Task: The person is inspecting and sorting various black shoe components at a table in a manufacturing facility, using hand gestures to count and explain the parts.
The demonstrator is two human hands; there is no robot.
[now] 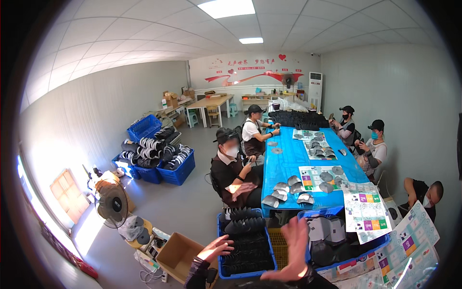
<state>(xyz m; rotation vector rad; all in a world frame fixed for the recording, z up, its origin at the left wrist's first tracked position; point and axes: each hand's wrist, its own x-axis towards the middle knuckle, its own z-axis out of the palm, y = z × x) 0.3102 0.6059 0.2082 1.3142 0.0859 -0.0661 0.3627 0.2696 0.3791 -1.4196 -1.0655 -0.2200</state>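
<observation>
My left hand (216,248) is raised with its fingers apart and nothing in it, over the left side of a blue crate (272,257) of stacked black curved pieces (242,241) that look like cap brims. Held up to the right of that crate is my right hand (294,248), also empty, its fingers stretched out. Just right of it stands a second blue crate (370,247) with grey and black cap-like pieces (327,230). Between the two crates, partly hidden by my right hand, is a yellow plastic basket (277,238).
An open cardboard box (179,255) and a floor fan (112,204) stand left. Ahead, a blue-covered table (288,159) bears grey cap pieces (280,191) and printed sheets (366,212). Several people sit around it. Filled blue crates (177,169) stand farther left.
</observation>
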